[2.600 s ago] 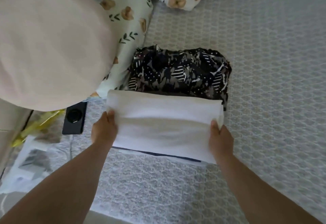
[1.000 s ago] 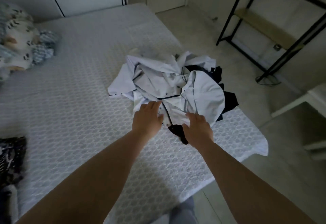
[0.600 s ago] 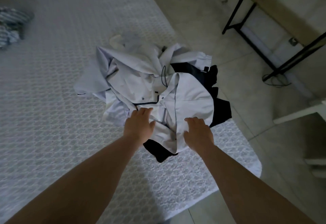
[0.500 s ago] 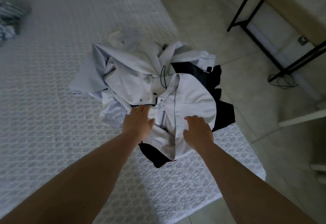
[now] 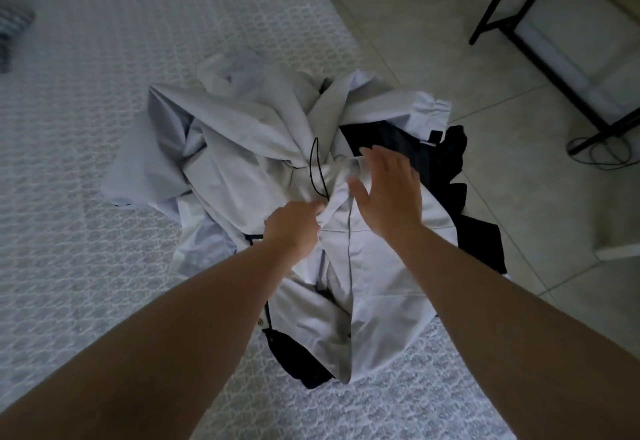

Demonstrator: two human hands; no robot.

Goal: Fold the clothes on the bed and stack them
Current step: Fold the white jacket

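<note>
A crumpled heap of pale blue-white shirts (image 5: 242, 149) lies near the bed's right edge, with a dark navy garment (image 5: 446, 176) under and beside it. My left hand (image 5: 294, 228) grips a bunched fold of the top pale shirt (image 5: 374, 301) near its collar. My right hand (image 5: 389, 190) is spread with straight fingers over the same shirt, its fingertips at the collar edge. A thin black cord (image 5: 317, 169) loops over the cloth just above my left hand.
The bed (image 5: 104, 266) has a white lattice-patterned cover. A striped cloth (image 5: 10, 34) lies at the far left. Right of the bed is tiled floor (image 5: 519, 110) with a black metal rack (image 5: 554, 69), a coiled cable (image 5: 602, 150) and a white furniture edge (image 5: 620, 249).
My view turned from the folded stack at the pillows to this heap. My left hand has closed on the top shirt and lifted it slightly; my right hand has moved up toward the collar.
</note>
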